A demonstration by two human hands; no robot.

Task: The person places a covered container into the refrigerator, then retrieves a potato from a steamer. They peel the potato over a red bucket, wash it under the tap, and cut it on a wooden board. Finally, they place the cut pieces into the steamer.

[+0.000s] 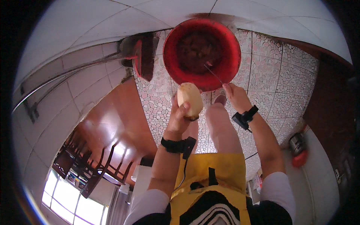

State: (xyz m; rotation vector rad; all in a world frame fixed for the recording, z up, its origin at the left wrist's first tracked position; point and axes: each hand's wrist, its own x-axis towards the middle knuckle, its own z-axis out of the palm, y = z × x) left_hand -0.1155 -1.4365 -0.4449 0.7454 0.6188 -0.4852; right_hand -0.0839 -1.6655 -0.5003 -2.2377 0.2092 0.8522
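My left hand (180,115) grips a large, pale, peeled root vegetable or similar produce (190,99), with a brown patch at its lower end. It is held just short of the near rim of a red plastic bucket (235,53). My right hand (236,97) holds a thin metal blade or knife (213,73), its far end reaching over the bucket's inside. The blade and the produce are apart. Dark brownish scraps (197,47) lie in the bucket; their kind is unclear. A small pale piece shows near the blade's tip.
The bucket stands on patterned floor tiles (263,70) by a white tiled wall. A broom or brush with a red part (138,59) leans at the left. Wooden chairs (101,166) stand at lower left. A metal and red object (298,149) is at the right.
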